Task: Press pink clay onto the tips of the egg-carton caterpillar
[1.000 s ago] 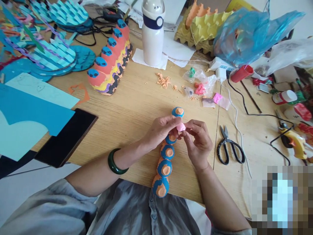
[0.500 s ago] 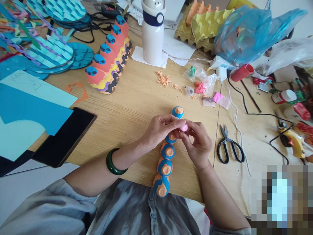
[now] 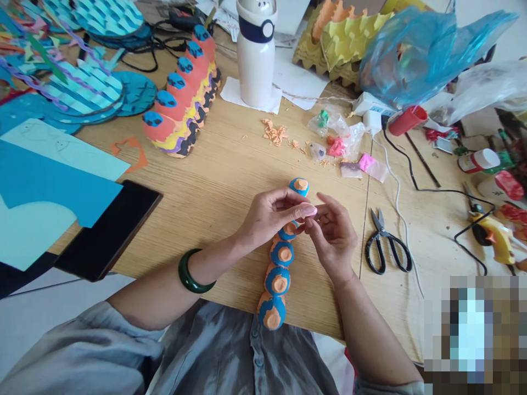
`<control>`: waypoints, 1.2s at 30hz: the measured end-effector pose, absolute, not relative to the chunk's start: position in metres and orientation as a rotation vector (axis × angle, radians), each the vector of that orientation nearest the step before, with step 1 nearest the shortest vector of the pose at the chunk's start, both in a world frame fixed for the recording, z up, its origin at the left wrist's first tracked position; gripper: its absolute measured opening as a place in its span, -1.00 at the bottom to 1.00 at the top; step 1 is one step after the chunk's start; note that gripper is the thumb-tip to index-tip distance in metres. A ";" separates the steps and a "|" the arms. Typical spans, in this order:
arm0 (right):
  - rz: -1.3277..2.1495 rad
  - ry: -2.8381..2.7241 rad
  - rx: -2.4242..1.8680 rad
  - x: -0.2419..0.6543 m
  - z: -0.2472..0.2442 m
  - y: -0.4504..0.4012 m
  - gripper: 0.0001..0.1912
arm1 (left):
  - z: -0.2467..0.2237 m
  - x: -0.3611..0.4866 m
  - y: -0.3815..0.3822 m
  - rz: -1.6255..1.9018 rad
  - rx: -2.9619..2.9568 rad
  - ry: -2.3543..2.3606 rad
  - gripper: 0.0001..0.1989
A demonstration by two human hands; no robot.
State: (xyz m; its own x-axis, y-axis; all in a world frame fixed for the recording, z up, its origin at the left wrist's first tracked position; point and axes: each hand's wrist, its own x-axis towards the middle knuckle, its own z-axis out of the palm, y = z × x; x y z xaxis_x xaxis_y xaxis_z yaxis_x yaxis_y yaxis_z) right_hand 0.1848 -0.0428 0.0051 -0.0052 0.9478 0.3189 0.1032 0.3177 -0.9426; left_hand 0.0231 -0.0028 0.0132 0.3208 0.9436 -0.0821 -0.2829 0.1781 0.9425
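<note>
A small lump of pink modelling clay (image 3: 314, 210) is pinched between the fingertips of both hands. My left hand (image 3: 272, 216) has its thumb along the top of the clay, fingers curled behind. My right hand (image 3: 335, 236) presses thumb and fingers at the clay's right side, its index finger raised off. Below the hands lies a strip of egg-carton bumps (image 3: 278, 281), coated in blue and orange with a flat orange disc on each bump. My hands cover part of its upper end.
Black-handled scissors (image 3: 382, 241) lie right of my right hand. A phone (image 3: 109, 233) is at the left. Behind stand a decorated egg-carton piece (image 3: 179, 96) and a white bottle (image 3: 256, 66). Clay packets (image 3: 373, 166), orange shreds (image 3: 274, 133) and a yellow glue gun (image 3: 492, 233) lie about.
My right index finger has lifted away from the pink clay. My left thumb has slid slightly right over the clay, hiding more of it. The egg-carton strip stays put.
</note>
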 end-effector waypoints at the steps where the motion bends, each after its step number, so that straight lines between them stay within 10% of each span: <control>1: 0.917 -1.408 -1.037 0.186 0.005 -0.042 -0.75 | 0.013 0.023 -0.003 1.019 1.031 0.814 -0.60; 8: 0.545 -1.366 -1.076 0.186 0.006 -0.046 -0.77 | 0.009 0.022 -0.004 1.195 1.318 0.968 -0.39; 23: 1.433 -0.936 -1.056 0.187 0.008 -0.032 -0.57 | 0.011 0.019 -0.002 1.343 1.756 0.786 -0.68; 36: 0.989 -1.323 -1.063 0.190 0.006 -0.041 -0.78 | 0.015 0.023 -0.007 1.103 1.189 0.861 -0.68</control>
State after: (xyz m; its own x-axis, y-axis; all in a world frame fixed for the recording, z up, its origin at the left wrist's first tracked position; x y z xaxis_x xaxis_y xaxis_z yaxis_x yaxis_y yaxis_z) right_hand 0.1897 -0.0410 0.0056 0.0218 0.9692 0.2452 0.0389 0.2442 -0.9689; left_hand 0.0227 -0.0070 0.0152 0.2669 0.9630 0.0381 -0.1962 0.0155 0.9804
